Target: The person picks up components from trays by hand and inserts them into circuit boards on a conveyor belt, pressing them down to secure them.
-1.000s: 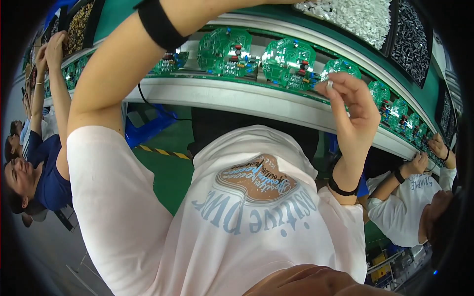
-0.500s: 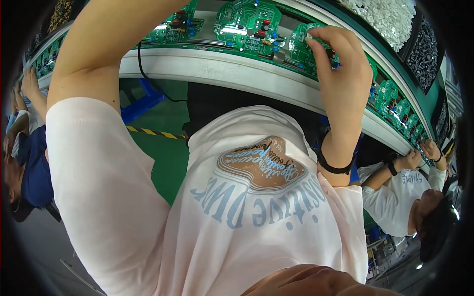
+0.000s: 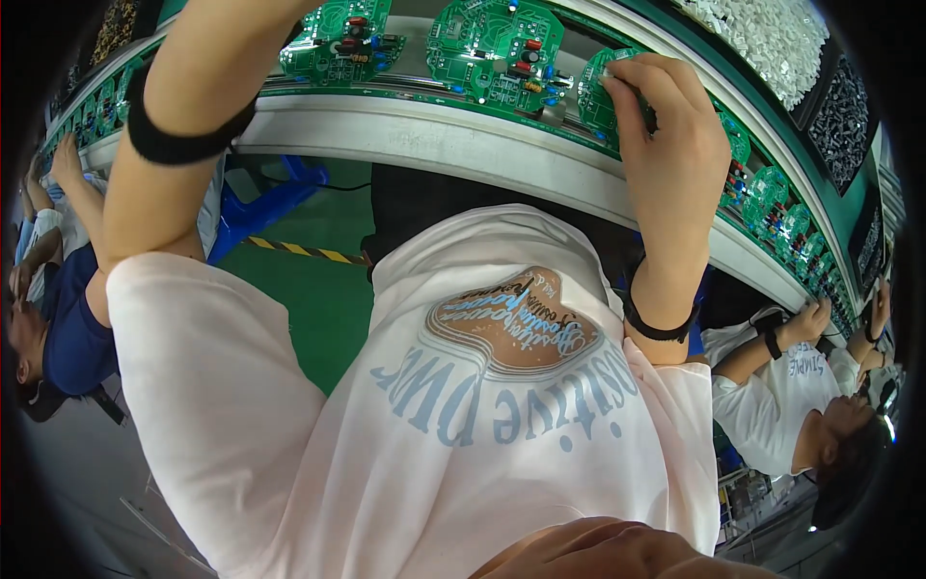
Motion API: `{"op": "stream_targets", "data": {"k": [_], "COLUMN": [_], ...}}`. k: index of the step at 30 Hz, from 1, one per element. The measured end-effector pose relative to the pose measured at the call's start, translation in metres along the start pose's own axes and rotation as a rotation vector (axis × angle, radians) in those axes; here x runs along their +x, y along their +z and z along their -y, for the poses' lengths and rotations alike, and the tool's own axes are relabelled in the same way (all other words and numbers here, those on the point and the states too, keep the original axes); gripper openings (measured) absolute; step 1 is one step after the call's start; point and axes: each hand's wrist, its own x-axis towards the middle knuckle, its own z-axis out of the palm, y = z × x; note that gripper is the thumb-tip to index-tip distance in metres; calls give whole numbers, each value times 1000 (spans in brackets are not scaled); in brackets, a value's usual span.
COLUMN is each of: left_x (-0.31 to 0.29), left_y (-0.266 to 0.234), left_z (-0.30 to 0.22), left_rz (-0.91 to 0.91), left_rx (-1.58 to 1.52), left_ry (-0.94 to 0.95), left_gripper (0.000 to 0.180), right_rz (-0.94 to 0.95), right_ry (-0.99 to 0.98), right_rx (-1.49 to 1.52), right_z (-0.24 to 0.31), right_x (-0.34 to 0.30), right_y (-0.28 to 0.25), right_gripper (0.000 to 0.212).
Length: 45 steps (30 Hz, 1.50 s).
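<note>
My right hand is over a green circuit board on the line, thumb and forefinger pinched together at its upper part. Whatever is between the fingertips is too small to make out. My left forearm, with a black wristband, reaches up past the top edge, so the left hand itself is out of sight. Nearest to that arm is another green board with small red, blue and black components. Between the two arms sits a further populated board.
A pale rail edges the line on my side. Beyond the boards at the right are a heap of small white parts and a bin of dark parts. Co-workers sit on both sides, one in a white shirt. A blue stool stands below.
My left forearm has swung outward and back a little, bringing its wristband into view. The boards appear slightly farther right. My right hand keeps nearly the same place and pinch.
</note>
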Motion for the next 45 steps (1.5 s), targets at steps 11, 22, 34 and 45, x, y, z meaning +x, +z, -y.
{"op": "stream_targets", "data": {"k": [11,22,34,45], "left_x": [-67,-102,-113,-120], "left_y": [-8,3,5,6], "left_z": [-16,-14,-15,-10], "left_rz": [15,16,109,11], "left_rx": [-407,-615,-634,-458], "left_ry": [-505,-691,-766,-672], "left_gripper": [14,15,25,22], "right_rz": [-29,-47,-107,44], "right_ry": [-44,7,156,151], "right_rx": [-100,12,-162,-422], "right_z": [-3,-1,-147,-237], "right_x": [-9,-12,-17,29], "right_y": [8,-14,-140,-138], "right_gripper": [14,20,19,29]}}
